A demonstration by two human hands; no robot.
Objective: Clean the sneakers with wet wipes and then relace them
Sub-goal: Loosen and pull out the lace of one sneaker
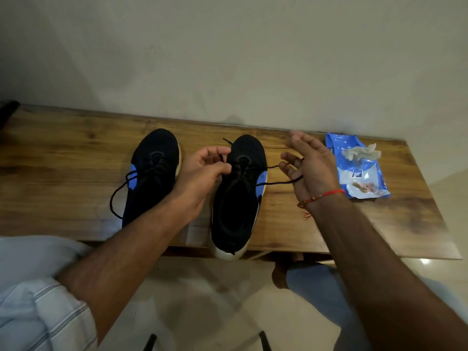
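The right sneaker (240, 196) lies on the wooden counter (63, 173), toe toward the wall and heel overhanging the near edge, just beside the left sneaker (152, 171). The left hand (202, 173) pinches one black lace end (222, 158) over the eyelets. The right hand (306, 165) has the other lace run (278, 183) looped round its lower fingers, with the upper fingers spread.

Handling, as judged: the knit uppers look soft and light, so the shoe may shift under a hard pull. The lace is thin, limp cord, best held near its tip for threading, with the other hand steadying the shoe.

A blue wet-wipe pack (359, 171) lies well to the right with a crumpled wipe (359, 153) on it.

Not determinable: which eyelets are filled, since black lace on black knit blurs together. The right fingertips are motion-blurred. The left forearm hides the gap between the shoes, and the left sneaker's heel is covered.
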